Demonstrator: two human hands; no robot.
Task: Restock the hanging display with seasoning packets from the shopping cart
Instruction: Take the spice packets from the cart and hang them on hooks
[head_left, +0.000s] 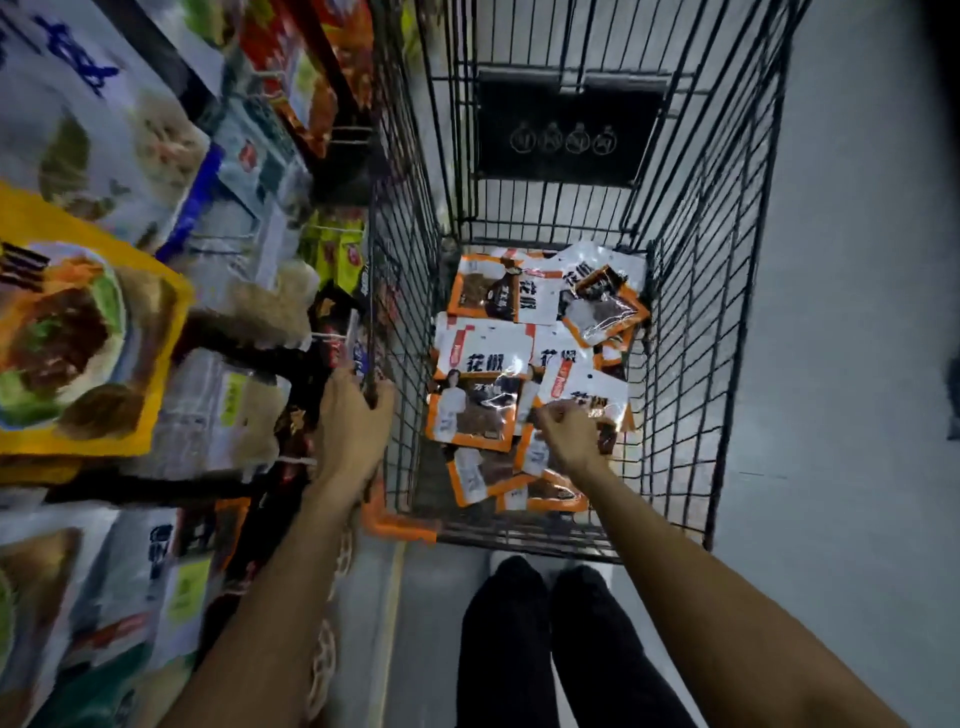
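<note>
Inside the shopping cart (685, 364), on its floor: the seasoning packets (483, 351), in a loose pile with much overlap.

Left hand (356, 421) on the left rim of the cart, fingers wrapped tight round the wire. Right hand (569, 434) low inside the cart, near its close end, fingers curled down and seemingly pinching the near edge of a white packet (592, 387). Not possible to tell if only one packet is in the pinch.

Possible troubles, as a judgement only:
- Lifting two packets stuck together, because of glossy film and overlap; the lower one likely to drop back into the cart or outside it.
- Catching a packet corner in the cart's wire wall on the way up, with bending or tearing of the film.
- Rolling of the cart away from the hanging display (218, 395) at its left, if the left grip loosens.
- Missing the small hang hole on a peg (332, 338) left of the cart, in this dim and blurred view.

Counted: one cart; two hands; about twelve packets in the cart, orange-edged and white ones mixed, exact number hidden by the overlap; at least two peg tips just left of the cart.
</note>
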